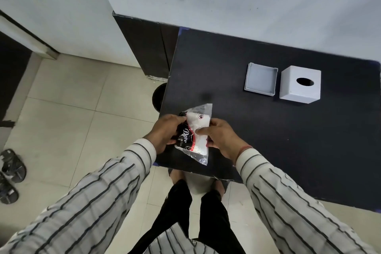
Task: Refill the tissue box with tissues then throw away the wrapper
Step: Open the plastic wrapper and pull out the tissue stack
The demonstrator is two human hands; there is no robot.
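We hold the clear plastic tissue pack with black-and-red printing (194, 134) in both hands above the near left corner of the matte black table (257, 130). Our left hand (167, 132) has its grip clamped on the dark printed side of the pack, fingers curled over its edge at nine o'clock. Our right hand (220, 136) has its grip clamped on the white side at three o'clock, thumb lying across the front of the wrapper. The pack is tilted, with one crinkled transparent end pointing toward twelve o'clock and the other toward six o'clock. White folded tissues show through the film.

Up the table, toward one o'clock from our hands and well apart from them, rest the two parts of the white tissue box. The shallow square white tray (260, 79) lies open side up. Just beside it at three o'clock stands the white cube cover with an oval slot (300, 84), slot facing up; whether the two parts touch, we cannot tell.

A round dark bin (158, 97) peeks out by the table's left edge, toward eleven o'clock from our hands, mostly hidden by the tabletop. On the pale tiled floor (61, 109) at nine o'clock, at the picture's edge, lie dark sandals (11, 173). Our striped sleeves (92, 196) reach forward from below.
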